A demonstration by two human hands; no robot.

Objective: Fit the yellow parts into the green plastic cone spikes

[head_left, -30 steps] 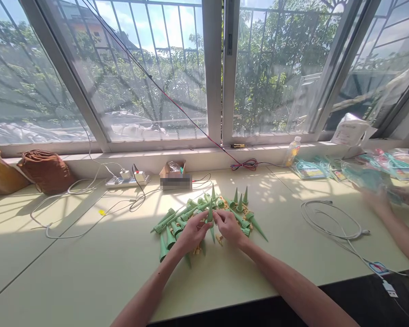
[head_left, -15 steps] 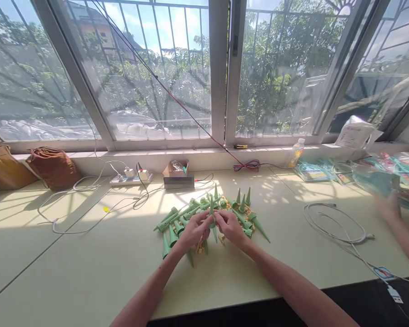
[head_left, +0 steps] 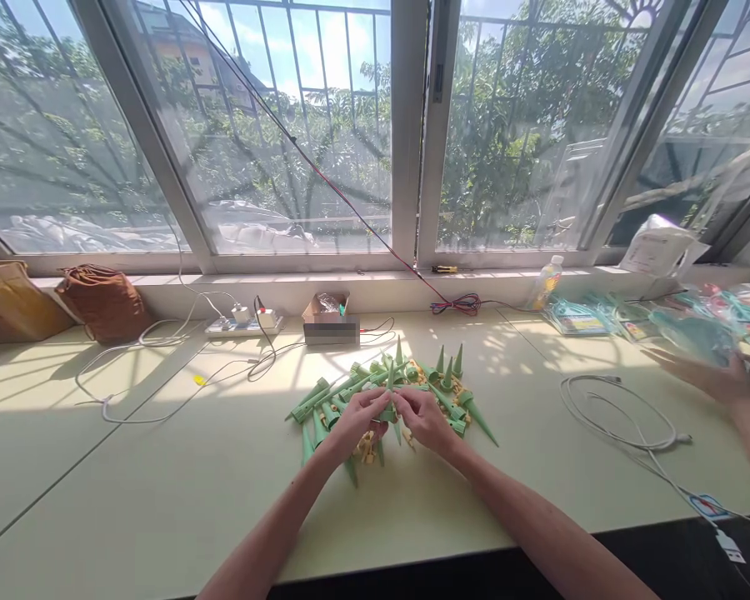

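Note:
Over the middle of the table, my left hand (head_left: 362, 421) is closed around a green plastic spike (head_left: 391, 379) that points upward. My right hand (head_left: 422, 417) meets it from the other side, thumb and fingers pinched against the lower part of the same spike. What sits between the fingertips is partly covered. Around and beneath both hands spreads a pile of green cone-shaped spikes (head_left: 316, 406). Among them lie small yellowish plastic pieces (head_left: 367, 450). A few green spikes (head_left: 448, 372) stand point-up right of my hands.
A small cardboard box (head_left: 331, 321) and a power strip (head_left: 243, 323) with cables stand behind the pile. To the right lies a coiled white cable (head_left: 618, 417). A co-worker's hand (head_left: 718, 379) handles clear plastic packs (head_left: 581, 317). A brown bag (head_left: 103, 304) stands left.
My hands stay pinched together on the spike, with a slight shift of the fingers. The co-worker's hand has opened out around a plastic pack. The whole view has shifted slightly.

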